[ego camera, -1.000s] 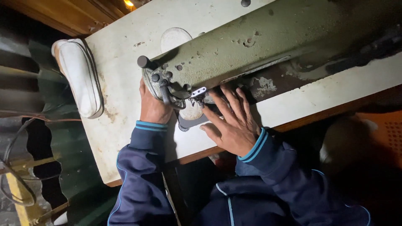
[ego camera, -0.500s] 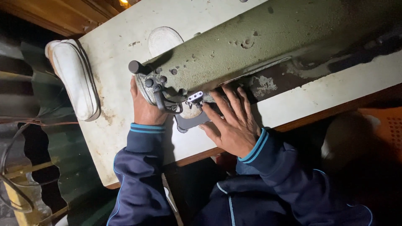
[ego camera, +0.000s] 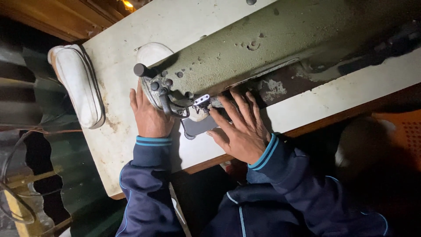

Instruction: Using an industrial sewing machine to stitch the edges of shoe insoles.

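An old olive-green sewing machine (ego camera: 272, 48) lies across a worn white table (ego camera: 118, 57). My left hand (ego camera: 149, 116) rests flat on the table beside the machine's head, fingers reaching under the needle end. My right hand (ego camera: 241, 127) lies spread, palm down, to the right of the presser foot (ego camera: 201, 102). Its fingertips press on a small dark piece of material (ego camera: 199, 125) under the foot. Both arms wear dark blue sleeves with light blue cuffs.
A white shoe upper (ego camera: 79, 85) lies at the table's left edge. Green corrugated sheeting (ego camera: 52, 162) and cables show below the table on the left. An orange perforated object (ego camera: 403, 136) sits at the right. Wooden boards (ego camera: 66, 13) run along the top left.
The view has shifted slightly. My left hand has slid a little further along the machine head; my right hand stays spread on the dark piece.
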